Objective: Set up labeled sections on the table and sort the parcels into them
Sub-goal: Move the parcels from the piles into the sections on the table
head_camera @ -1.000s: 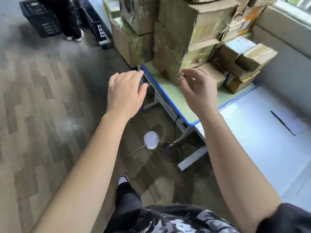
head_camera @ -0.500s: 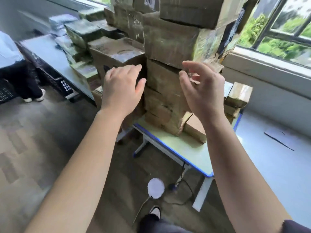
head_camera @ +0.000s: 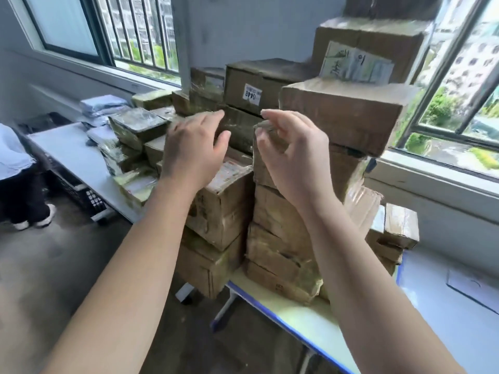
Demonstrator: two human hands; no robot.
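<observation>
Raised higher against the stack than 0.5 s ago, both hands now sit in front of its upper boxes, and the view has tilted up to the windows.

At far left a person (head_camera: 16,168) in a pale top and dark trousers stands by a black crate (head_camera: 81,193) that sits under a white desk (head_camera: 73,155). Flat taped parcels (head_camera: 135,128) and pale bags (head_camera: 102,106) lie on that desk, below a barred window (head_camera: 140,31).

Next comes the left hand (head_camera: 194,149), in the air with fingers straight and slightly spread, holding nothing. Its fingertips are in front of a dark box; I cannot tell whether they touch it.

Behind both hands rises the stack (head_camera: 270,238) of brown boxes, on a green desk (head_camera: 297,317) with a blue edge. 1 box (head_camera: 259,85) carries a label reading 0448.

Just beside the left hand and apart from it, the right hand (head_camera: 294,160) has its fingers loosely curled, thumb and forefinger parted, gripping nothing.

Further right, small boxes (head_camera: 399,225) sit at the green desk's far end, and a sheet (head_camera: 472,290) lies on a second white desk (head_camera: 437,314).
</observation>
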